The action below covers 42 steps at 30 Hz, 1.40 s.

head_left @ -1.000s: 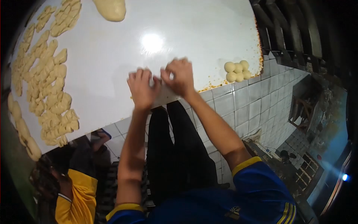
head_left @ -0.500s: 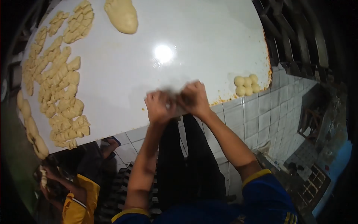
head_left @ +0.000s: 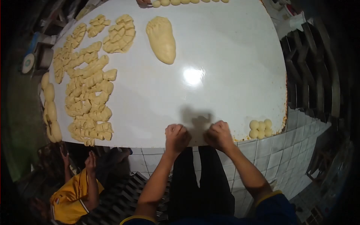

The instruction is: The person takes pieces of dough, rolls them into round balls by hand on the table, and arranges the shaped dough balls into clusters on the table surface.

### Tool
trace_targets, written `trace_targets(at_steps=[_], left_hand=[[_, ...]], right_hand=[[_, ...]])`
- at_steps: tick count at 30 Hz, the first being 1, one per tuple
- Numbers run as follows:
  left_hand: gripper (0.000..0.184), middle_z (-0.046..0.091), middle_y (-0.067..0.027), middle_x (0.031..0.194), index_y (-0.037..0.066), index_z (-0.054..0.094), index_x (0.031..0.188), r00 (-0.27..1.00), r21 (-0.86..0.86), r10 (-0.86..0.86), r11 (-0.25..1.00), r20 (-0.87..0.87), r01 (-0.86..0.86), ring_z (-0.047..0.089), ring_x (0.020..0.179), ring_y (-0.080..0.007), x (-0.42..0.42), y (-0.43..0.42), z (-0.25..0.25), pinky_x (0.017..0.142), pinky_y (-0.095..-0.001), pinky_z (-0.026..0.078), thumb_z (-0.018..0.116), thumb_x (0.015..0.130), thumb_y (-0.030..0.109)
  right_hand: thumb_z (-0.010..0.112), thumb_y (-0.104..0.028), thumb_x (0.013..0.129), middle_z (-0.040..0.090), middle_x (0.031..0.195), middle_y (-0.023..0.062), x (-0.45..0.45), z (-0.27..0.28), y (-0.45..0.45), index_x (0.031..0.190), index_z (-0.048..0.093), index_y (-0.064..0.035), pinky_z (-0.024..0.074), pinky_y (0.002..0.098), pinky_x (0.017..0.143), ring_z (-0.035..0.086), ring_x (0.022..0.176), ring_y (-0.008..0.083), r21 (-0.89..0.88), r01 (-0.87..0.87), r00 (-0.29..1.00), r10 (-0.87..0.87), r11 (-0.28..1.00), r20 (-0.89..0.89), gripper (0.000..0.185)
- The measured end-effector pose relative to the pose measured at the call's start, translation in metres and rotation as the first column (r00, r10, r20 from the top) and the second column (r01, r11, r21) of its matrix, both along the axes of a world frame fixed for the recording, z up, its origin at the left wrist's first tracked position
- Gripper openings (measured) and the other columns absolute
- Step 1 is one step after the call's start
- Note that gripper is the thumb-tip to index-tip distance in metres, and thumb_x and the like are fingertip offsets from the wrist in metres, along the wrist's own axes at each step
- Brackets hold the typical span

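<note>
My left hand (head_left: 177, 138) is curled closed at the near edge of the white table (head_left: 225, 90). A short gap separates it from my right hand (head_left: 219, 135), which is also closed at that edge. Whatever the fingers of either hand may hold is hidden. Right of my right hand lies a small cluster of round dough balls (head_left: 261, 129). Many cut dough pieces (head_left: 90, 84) cover the table's left part. A large smooth lump of dough (head_left: 162, 40) rests beyond my hands, towards the far side.
A row of dough balls (head_left: 183, 2) runs along the far edge, beside another person's hand (head_left: 143, 3). Long dough rolls (head_left: 50, 108) line the left edge. A person in a yellow shirt (head_left: 75, 197) is at the lower left. Dark metal racks (head_left: 311, 71) stand at the right.
The view has shifted, revealing the far row of balls. My hands, earlier side by side with fingers partly bent and blurred, are now closed and slightly farther apart. The yellow-shirted person's hands are raised.
</note>
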State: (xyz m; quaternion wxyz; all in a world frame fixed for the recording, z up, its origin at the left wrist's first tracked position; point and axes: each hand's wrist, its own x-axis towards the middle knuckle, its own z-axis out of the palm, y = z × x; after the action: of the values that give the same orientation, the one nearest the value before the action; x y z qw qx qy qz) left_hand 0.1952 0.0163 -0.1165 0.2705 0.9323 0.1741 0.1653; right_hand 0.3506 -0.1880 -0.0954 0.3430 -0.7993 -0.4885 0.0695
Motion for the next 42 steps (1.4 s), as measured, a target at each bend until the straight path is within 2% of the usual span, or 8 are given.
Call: trace_targets(at_steps=[6,15,19,21,29,34,39,42], left_hand=[[0.018,0.069,-0.0041,0.105,0.013,0.072,0.098,0.992,0.172,0.104,0.981,-0.068,-0.091,0.062,0.102,-0.0321,0.025,0.066,-0.002,0.087,-0.0512,0.046,0.085,0.086,0.014],[0.02,0.067,-0.0053,0.104,0.015,0.071,0.097,0.999,-0.096,0.023,0.995,-0.033,-0.026,0.061,0.102,-0.0334,-0.019,0.011,0.007,0.087,-0.0513,0.045,0.087,0.084,0.018],[0.019,0.066,-0.0049,0.103,0.012,0.071,0.097,0.986,0.158,0.153,0.978,-0.074,-0.14,0.062,0.103,-0.0346,0.026,0.058,-0.002,0.088,-0.0502,0.046,0.085,0.086,0.019],[0.02,0.068,-0.0046,0.106,0.012,0.072,0.097,0.993,-0.051,0.071,0.996,-0.091,-0.076,0.061,0.104,-0.0339,0.051,0.04,-0.006,0.09,-0.0493,0.047,0.086,0.086,0.019],[0.024,0.069,0.0014,0.11,0.016,0.074,0.099,0.971,-0.073,0.039,0.996,-0.237,-0.058,0.062,0.101,-0.0324,-0.023,0.038,0.007,0.092,-0.0493,0.048,0.089,0.081,0.017],[0.016,0.067,-0.0025,0.107,0.014,0.073,0.099,0.991,0.051,0.114,0.993,-0.073,-0.111,0.064,0.104,-0.0333,0.05,0.034,-0.015,0.092,-0.0528,0.049,0.082,0.087,0.02],[0.023,0.068,-0.0061,0.111,0.015,0.073,0.1,1.0,-0.056,0.001,0.998,-0.023,-0.002,0.063,0.114,-0.0374,0.003,0.001,-0.004,0.101,-0.054,0.052,0.087,0.085,0.025],[0.022,0.068,-0.0046,0.111,0.016,0.072,0.1,0.954,-0.11,-0.044,0.994,-0.296,0.012,0.06,0.106,-0.0351,-0.015,0.051,0.005,0.088,-0.0507,0.05,0.087,0.085,0.023]], right_hand=[[0.09,-0.019,0.085,0.062,0.089,0.0009,0.081,-0.013,0.028,0.079,0.067,-0.0167,0.0486,0.0468,0.083,0.062,0.095,0.0303,-0.027,0.068,0.986,-0.063,0.997,0.152,0.024],[0.093,-0.016,0.083,0.063,0.089,0.0015,0.046,-0.009,-0.028,0.08,0.067,-0.0171,0.0476,0.0462,0.08,0.062,0.091,0.0311,-0.012,-0.08,0.997,0.08,0.997,-0.005,0.026],[0.092,-0.014,0.084,0.065,0.089,0.0001,0.084,0.004,0.027,0.079,0.066,-0.0153,0.0459,0.0466,0.08,0.061,0.091,0.0299,-0.002,0.091,0.984,-0.089,0.996,0.155,0.026],[0.091,-0.014,0.084,0.065,0.089,0.0007,0.056,-0.006,0.046,0.079,0.066,-0.0148,0.0462,0.0467,0.081,0.061,0.091,0.03,-0.002,0.12,0.988,-0.119,0.993,0.096,0.025],[0.089,-0.009,0.085,0.064,0.086,0.002,0.056,-0.011,-0.027,0.081,0.068,-0.0141,0.0449,0.0468,0.082,0.062,0.091,0.0314,-0.062,0.027,0.998,-0.022,0.998,0.067,0.022],[0.088,-0.01,0.086,0.066,0.086,0.0016,0.055,0.004,0.06,0.078,0.065,-0.0141,0.0442,0.0469,0.082,0.061,0.091,0.0305,0.01,0.208,0.977,-0.208,0.978,0.057,0.025],[0.09,-0.007,0.083,0.066,0.086,0.0024,0.023,0.0,-0.004,0.077,0.065,-0.0145,0.0451,0.0472,0.082,0.06,0.091,0.0305,-0.042,0.021,0.999,-0.022,0.999,-0.023,0.027],[0.09,-0.007,0.082,0.065,0.085,0.0028,0.063,0.002,-0.013,0.077,0.065,-0.0145,0.0454,0.047,0.082,0.06,0.089,0.0306,-0.064,0.022,0.997,-0.017,0.998,0.078,0.027]])
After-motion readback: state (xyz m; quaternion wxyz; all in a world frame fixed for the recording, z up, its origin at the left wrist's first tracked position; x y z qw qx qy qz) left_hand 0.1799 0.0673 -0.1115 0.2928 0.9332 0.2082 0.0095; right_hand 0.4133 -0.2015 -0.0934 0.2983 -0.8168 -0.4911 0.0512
